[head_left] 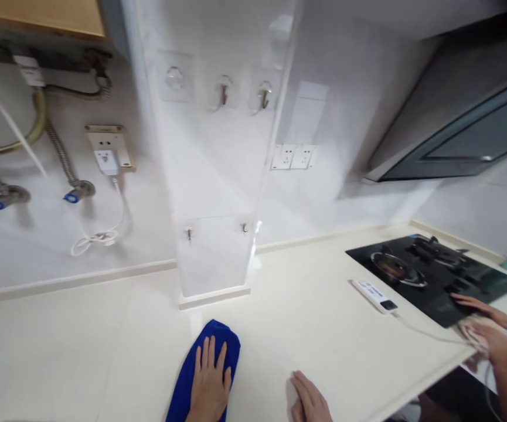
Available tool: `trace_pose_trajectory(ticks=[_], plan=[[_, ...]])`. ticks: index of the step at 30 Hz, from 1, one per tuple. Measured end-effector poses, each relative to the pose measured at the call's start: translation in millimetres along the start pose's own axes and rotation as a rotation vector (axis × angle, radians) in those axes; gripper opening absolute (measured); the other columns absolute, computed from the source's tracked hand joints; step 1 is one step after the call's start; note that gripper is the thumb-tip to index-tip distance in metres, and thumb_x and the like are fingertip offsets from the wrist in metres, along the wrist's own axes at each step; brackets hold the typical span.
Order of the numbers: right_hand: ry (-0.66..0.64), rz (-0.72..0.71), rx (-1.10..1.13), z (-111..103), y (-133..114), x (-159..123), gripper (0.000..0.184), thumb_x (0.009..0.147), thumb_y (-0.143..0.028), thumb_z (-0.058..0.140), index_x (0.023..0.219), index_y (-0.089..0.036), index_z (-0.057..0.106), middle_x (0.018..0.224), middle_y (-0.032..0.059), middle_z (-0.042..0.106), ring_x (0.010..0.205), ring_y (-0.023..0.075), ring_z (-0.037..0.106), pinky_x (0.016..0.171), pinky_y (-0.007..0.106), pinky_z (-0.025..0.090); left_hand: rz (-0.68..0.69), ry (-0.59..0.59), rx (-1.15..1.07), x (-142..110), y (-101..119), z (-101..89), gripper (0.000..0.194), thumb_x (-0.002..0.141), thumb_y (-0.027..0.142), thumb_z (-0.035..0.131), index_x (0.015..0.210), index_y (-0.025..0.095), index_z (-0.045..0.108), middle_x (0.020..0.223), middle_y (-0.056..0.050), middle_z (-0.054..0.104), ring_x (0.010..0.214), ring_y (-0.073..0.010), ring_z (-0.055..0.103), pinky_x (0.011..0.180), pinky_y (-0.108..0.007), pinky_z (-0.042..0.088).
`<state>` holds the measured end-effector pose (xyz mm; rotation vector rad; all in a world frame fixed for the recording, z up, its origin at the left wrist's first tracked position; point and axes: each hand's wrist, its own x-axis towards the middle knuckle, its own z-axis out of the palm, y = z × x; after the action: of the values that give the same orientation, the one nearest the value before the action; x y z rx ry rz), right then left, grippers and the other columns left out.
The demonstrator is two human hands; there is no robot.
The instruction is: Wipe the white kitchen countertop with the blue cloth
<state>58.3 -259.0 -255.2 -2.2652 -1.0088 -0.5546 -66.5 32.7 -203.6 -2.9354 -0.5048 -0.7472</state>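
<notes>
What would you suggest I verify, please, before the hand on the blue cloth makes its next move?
1. Left hand in contact with the blue cloth: ok, its spread fingers lie over it.
2. Right hand clear of the cloth: ok, it is apart, at the countertop.
3. White device out of the cloth's way: ok, it lies apart, beside the cooktop.
4. Countertop free of cords: not ok, a thin cord crosses it from the device.
5. Co-worker's hands away from the cloth: ok, they are over by the cooktop.
6. Cloth damp or dry: cannot tell.
</notes>
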Motion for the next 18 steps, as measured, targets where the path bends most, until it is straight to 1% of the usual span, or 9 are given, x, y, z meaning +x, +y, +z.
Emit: trace_pose_trajectory(ticks=[3, 5, 10, 15, 18], plan=[[-0.010, -0.044, -0.086, -2, -7, 2, 0.053, 0.088, -0.023, 0.054, 0.140, -0.025, 0.046, 0.134, 0.0114, 0.062, 0.121, 0.0292, 0.061, 0.093, 0.047, 0.063, 0.029, -0.025, -0.029, 20, 7, 9.8, 0.063, 0.093, 0.031, 0.043, 0.152, 0.031, 0.021, 0.158, -0.013, 0.035, 0.147, -0.0302, 0.032, 0.114, -0.055, 0.040], [-0.011, -0.058, -0.122, -4, -10, 5, 0.050, 0.088, -0.022, 0.053, 0.138, -0.021, 0.048, 0.135, 0.0125, 0.061, 0.123, 0.0275, 0.060, 0.095, 0.044, 0.061, 0.046, -0.036, -0.038, 34, 9, 17.7, 0.062, 0.093, 0.031, 0.042, 0.152, 0.032, 0.022, 0.158, -0.013, 0.036, 0.146, -0.0299, 0.033, 0.114, -0.055, 0.040], [-0.014, -0.027, -0.106, -14, -19, 16, 0.049, 0.086, -0.015, 0.052, 0.135, -0.020, 0.051, 0.135, 0.0118, 0.061, 0.125, 0.0251, 0.058, 0.098, 0.042, 0.059, 0.132, -0.096, -0.096, 75, 14, 32.3, 0.057, 0.095, 0.035, 0.040, 0.150, 0.032, 0.027, 0.157, -0.012, 0.037, 0.146, -0.0287, 0.034, 0.116, -0.054, 0.038], [-0.035, 0.021, -0.083, -22, -26, 24, 0.052, 0.082, -0.009, 0.048, 0.133, -0.019, 0.052, 0.135, 0.0112, 0.060, 0.125, 0.0240, 0.057, 0.100, 0.044, 0.058, 0.187, -0.156, -0.145, 121, 28, 43.4, 0.052, 0.095, 0.037, 0.039, 0.147, 0.031, 0.036, 0.156, -0.012, 0.038, 0.145, -0.0286, 0.035, 0.117, -0.053, 0.036], [-0.035, 0.002, -0.087, -24, -27, 26, 0.056, 0.079, -0.008, 0.047, 0.134, -0.017, 0.051, 0.134, 0.0119, 0.061, 0.127, 0.0240, 0.056, 0.101, 0.044, 0.057, 0.216, -0.181, -0.169, 142, 37, 51.3, 0.051, 0.095, 0.038, 0.039, 0.146, 0.031, 0.039, 0.156, -0.011, 0.039, 0.146, -0.0282, 0.035, 0.118, -0.052, 0.035]])
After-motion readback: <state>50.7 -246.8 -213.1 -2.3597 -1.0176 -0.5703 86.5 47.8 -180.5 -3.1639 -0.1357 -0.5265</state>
